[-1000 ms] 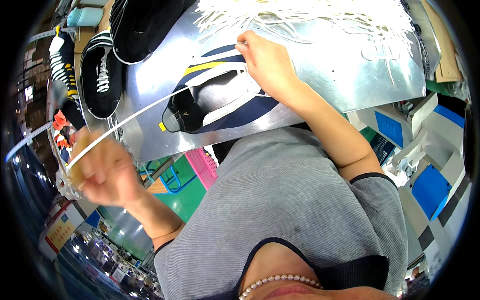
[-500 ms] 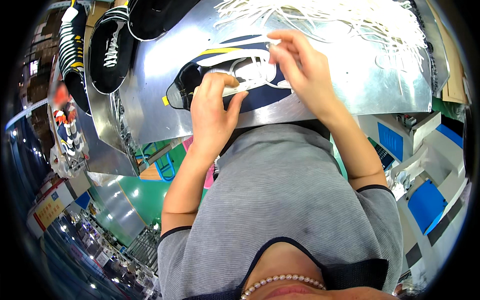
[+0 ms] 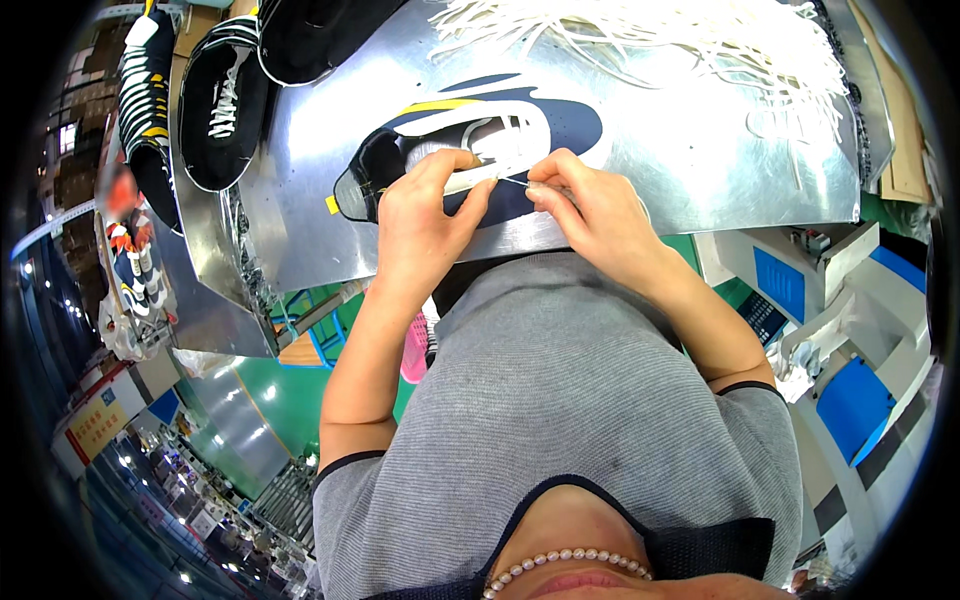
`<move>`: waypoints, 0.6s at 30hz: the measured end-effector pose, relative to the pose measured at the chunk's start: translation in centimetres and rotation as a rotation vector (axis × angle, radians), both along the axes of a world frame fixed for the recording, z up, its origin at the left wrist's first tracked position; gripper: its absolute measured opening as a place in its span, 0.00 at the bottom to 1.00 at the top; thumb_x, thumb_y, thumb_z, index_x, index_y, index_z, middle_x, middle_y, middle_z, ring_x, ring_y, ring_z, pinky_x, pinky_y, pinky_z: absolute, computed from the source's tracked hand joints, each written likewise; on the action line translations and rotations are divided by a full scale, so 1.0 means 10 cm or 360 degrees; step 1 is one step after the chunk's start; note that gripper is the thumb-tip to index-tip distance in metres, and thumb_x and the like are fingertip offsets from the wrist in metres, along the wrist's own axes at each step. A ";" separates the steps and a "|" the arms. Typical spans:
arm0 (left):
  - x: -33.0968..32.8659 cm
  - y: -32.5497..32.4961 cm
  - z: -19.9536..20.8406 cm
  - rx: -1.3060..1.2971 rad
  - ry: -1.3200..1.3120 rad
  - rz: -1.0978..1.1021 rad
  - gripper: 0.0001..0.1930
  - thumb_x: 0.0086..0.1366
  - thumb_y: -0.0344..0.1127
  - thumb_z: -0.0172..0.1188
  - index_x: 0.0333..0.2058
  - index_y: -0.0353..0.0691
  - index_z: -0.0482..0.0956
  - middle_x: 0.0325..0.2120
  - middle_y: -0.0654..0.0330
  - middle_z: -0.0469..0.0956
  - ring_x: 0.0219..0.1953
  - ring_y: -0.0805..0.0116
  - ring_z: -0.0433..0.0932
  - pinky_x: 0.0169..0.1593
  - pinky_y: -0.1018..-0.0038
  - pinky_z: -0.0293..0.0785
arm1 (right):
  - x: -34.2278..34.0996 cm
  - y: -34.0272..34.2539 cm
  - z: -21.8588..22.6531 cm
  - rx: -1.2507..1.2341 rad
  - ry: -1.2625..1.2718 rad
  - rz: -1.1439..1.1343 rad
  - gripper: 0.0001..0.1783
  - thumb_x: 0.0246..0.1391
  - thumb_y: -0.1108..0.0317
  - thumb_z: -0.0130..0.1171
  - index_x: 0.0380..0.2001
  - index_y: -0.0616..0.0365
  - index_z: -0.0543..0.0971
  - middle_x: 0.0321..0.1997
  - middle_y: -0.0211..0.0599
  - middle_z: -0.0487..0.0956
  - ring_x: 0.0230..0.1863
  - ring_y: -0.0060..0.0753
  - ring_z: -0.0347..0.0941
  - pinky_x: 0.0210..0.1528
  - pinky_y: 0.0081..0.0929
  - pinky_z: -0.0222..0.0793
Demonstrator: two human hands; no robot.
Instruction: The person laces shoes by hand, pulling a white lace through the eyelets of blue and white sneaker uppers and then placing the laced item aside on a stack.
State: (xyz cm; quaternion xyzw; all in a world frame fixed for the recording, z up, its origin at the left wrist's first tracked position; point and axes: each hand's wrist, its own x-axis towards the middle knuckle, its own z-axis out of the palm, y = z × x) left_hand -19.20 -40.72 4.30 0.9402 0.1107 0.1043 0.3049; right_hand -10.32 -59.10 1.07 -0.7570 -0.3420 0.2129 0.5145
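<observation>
A navy shoe upper (image 3: 570, 125) with white trim and a yellow stripe lies on the metal table, its toe end to the right. White lace (image 3: 520, 135) crosses part of its opening. My left hand (image 3: 430, 205) pinches the near eyelet edge between thumb and forefinger. Just right of it, my right hand (image 3: 595, 205) is closed in a pinch on a white shoelace, part of which curves out behind the hand. A thin dark line spans the small gap between the fingertips of both hands; whether it is the lace tip or a slim tool, I cannot tell.
A heap of loose white laces (image 3: 680, 40) covers the table's far right. Black shoe uppers (image 3: 220, 120) stand at the far left, beside a stack of striped uppers (image 3: 145, 90). The metal table's (image 3: 720, 180) near edge runs close to my body.
My right hand has come down and nearer from the shoe's far side to its near eyelet edge, beside my left hand. My left hand keeps its pinch, almost unmoved.
</observation>
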 end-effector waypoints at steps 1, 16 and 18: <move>0.00 0.01 0.00 -0.0002 -0.0003 0.0000 0.10 0.57 0.29 0.70 0.37 0.35 0.80 0.32 0.56 0.83 0.34 0.63 0.83 0.39 0.73 0.76 | 0.00 0.01 -0.01 0.0008 0.0034 0.0001 0.09 0.62 0.66 0.57 0.39 0.61 0.73 0.31 0.45 0.82 0.33 0.50 0.80 0.34 0.41 0.73; -0.07 0.05 -0.24 0.0325 -0.0560 -0.0486 0.17 0.53 0.23 0.70 0.42 0.36 0.77 0.29 0.56 0.81 0.25 0.57 0.77 0.30 0.67 0.72 | -0.14 0.31 -0.07 0.0045 0.0694 -0.0201 0.09 0.62 0.70 0.55 0.38 0.62 0.68 0.23 0.40 0.79 0.26 0.40 0.78 0.32 0.34 0.72; -0.03 0.08 -0.26 0.0273 -0.0588 -0.0548 0.17 0.53 0.23 0.70 0.41 0.36 0.76 0.29 0.56 0.81 0.25 0.57 0.76 0.30 0.67 0.71 | -0.09 0.29 -0.06 0.0066 0.0757 -0.0165 0.08 0.62 0.70 0.55 0.38 0.62 0.68 0.22 0.40 0.79 0.25 0.40 0.78 0.33 0.34 0.72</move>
